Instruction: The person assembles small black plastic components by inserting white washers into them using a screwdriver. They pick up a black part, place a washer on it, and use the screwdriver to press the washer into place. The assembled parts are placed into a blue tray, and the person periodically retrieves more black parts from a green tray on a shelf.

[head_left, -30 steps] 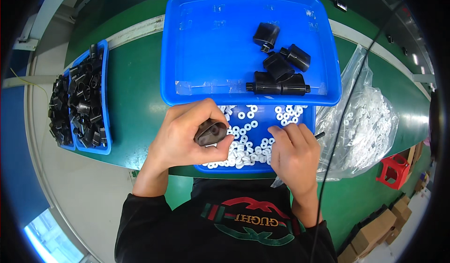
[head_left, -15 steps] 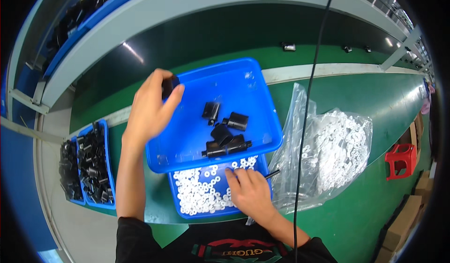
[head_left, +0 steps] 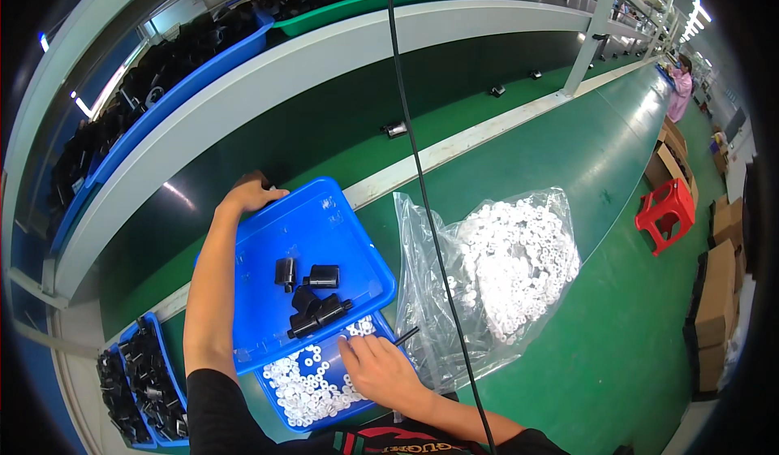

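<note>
My left hand is at the far left rim of a blue tray, its fingers curled over the dark belt side; whatever they grip is mostly hidden. Several black cylindrical parts with narrow necks lie in that tray. It overlaps a lower blue tray of small white rings. Among those rings, my right hand has bent fingers, the index tip near the upper tray's front wall. A thin black rod sticks out beside its knuckles, seemingly held under the fingers.
A clear plastic bag of white rings lies on the green table at right. Blue bins of black parts stand at lower left. A black cable hangs across the view. Beyond the pale rail is a belt with small parts.
My view has swung, shifting the scene leftward. My left hand has moved from the tray's left side with a black part to its far rim. My right hand stays at the rings.
</note>
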A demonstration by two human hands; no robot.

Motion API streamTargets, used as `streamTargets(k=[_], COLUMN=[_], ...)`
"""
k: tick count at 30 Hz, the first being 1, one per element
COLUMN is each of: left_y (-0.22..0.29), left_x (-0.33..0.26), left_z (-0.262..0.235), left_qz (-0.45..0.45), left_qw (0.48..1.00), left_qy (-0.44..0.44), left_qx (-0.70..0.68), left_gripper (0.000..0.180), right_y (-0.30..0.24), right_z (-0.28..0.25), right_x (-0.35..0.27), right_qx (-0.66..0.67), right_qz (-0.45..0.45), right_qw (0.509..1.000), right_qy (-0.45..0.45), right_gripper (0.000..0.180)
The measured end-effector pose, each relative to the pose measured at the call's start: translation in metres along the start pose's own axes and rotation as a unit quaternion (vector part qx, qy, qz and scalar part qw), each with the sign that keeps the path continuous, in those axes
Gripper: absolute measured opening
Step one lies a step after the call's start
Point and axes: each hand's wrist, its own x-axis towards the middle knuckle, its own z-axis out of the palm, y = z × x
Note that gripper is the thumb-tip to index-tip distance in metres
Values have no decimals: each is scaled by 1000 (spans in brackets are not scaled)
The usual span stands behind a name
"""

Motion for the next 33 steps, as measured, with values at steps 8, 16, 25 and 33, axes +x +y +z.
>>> streamTargets(k=[8, 16, 25, 33], left_y=[105, 81, 67, 39], left_x=[-178, -215, -231, -310], left_z=[-22, 6, 9, 43], left_qz=[50, 61, 35, 199], left_qw=[990, 977, 953, 776], left_qy=[102, 34, 92, 116], left_qx=[-85, -203, -285, -587], left_gripper=[45, 51, 51, 54], right_y=[4, -4, -4, -2], right_z=[0, 7, 10, 17], right_x=[-1, 5, 7, 3], right_qx=[-50, 8, -4, 12], right_qz=[6, -58, -48, -11], right_qw=[998, 997, 999, 1000], right_qy=[-44, -47, -16, -25], right_gripper=[33, 30, 14, 28])
